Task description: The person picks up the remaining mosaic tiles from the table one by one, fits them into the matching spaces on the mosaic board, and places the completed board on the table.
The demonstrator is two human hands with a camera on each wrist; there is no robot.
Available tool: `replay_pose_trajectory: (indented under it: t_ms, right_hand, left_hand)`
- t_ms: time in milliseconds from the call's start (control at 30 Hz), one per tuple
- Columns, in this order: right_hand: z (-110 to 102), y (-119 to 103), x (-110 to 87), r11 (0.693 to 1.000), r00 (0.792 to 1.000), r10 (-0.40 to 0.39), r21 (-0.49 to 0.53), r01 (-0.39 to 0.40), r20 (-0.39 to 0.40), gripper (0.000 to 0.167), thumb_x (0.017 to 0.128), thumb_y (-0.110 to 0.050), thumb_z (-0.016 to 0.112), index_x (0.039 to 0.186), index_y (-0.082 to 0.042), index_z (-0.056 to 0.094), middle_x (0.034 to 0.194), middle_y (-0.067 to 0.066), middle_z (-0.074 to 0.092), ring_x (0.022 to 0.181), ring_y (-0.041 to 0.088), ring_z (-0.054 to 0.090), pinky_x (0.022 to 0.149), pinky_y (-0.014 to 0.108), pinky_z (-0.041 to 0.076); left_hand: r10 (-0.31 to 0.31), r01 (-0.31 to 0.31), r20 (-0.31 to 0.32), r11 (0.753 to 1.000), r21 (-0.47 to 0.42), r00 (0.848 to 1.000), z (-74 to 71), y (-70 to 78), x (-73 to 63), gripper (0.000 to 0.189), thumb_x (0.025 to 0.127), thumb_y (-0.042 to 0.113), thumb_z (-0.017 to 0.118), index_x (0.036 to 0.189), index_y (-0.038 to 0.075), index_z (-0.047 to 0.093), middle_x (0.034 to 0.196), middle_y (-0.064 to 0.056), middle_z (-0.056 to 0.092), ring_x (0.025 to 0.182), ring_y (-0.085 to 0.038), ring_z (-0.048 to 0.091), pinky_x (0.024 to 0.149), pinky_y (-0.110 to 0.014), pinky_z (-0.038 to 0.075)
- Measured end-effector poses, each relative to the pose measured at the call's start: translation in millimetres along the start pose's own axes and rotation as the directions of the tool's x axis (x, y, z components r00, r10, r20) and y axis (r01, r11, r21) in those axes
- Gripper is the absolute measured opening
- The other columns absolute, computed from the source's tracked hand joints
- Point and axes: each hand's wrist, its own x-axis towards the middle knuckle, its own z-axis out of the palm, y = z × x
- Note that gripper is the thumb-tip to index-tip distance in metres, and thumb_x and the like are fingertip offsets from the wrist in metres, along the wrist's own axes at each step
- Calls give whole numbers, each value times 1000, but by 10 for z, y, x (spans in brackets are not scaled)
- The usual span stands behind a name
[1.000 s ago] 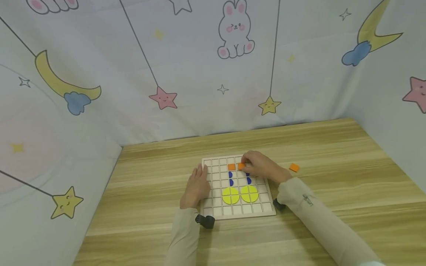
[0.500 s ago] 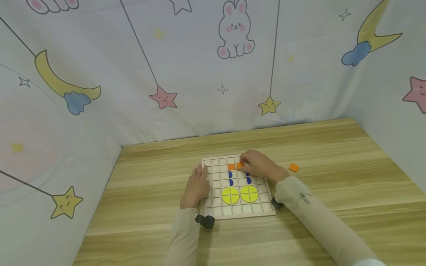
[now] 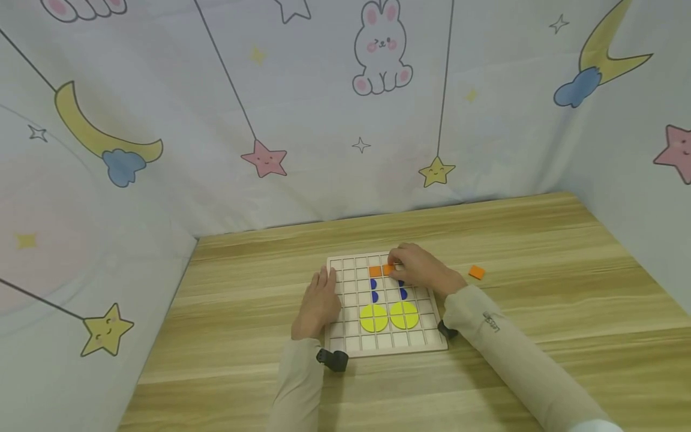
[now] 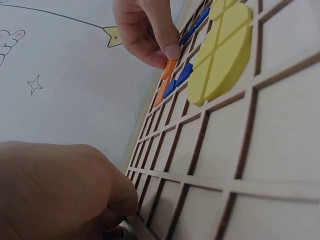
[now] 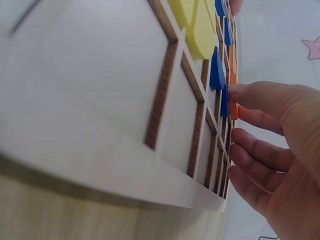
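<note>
A square wooden grid board (image 3: 352,344) lies on the table. My right hand (image 3: 423,268) reaches over its far right part, thumb and index finger pinching an orange square tile (image 5: 234,102) low over the grid. Just left of it, another orange square tile (image 3: 375,272) sits in a cell. Blue half-round pieces (image 3: 375,297) line up in two columns below, the right column (image 3: 403,294) partly hidden by my hand. Nearer me are two yellow circles (image 3: 380,324) made of quarter pieces. My left hand (image 3: 318,305) rests along the board's left edge, fingers extended forward.
One loose orange tile (image 3: 477,272) lies on the wood-grain table (image 3: 243,300), right of the board. A printed curtain (image 3: 318,180) hangs behind and along the sides. Both wrists carry small black cameras (image 3: 333,360).
My right hand has shifted slightly left with the pinched orange tile, bringing it closer to the neighbouring orange tile. The left hand, the board and the loose tile have stayed in place.
</note>
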Motion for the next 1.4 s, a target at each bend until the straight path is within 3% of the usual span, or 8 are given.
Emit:
replay_pose_trajectory:
  t_ms: [767,1133,1400]
  right_hand:
    - [15,6,15,1000,1000,11,10,-11,2,19,90,-23,66,105,-12,67,101,4,60,87,16,54,79,35,50]
    - [7,2,30,1000,1000,1,-10,-1,-7,19,88,-23,68,103,-12,68,96,2,60,80,15,50,73,30,46]
    - [7,2,29,1000,1000,14,-3,-14,6,19,89,-23,67,104,-12,68,97,2,60,82,16,50,74,32,46]
  left_hand:
    - [9,-9,2,1000,3,1000,10,-9,8,58,95,8,35,150,-2,20,158,-23,12,146,-40,12,119,-52,17]
    - [-1,1,3,1000,-6,1000,1,-1,8,58,96,8,33,151,-1,19,159,-23,11,147,-40,11,120,-52,16]
    - [8,-9,-8,998,-54,1000,37,-33,26,59,94,8,31,151,-2,17,159,-23,9,147,-40,9,120,-53,13]
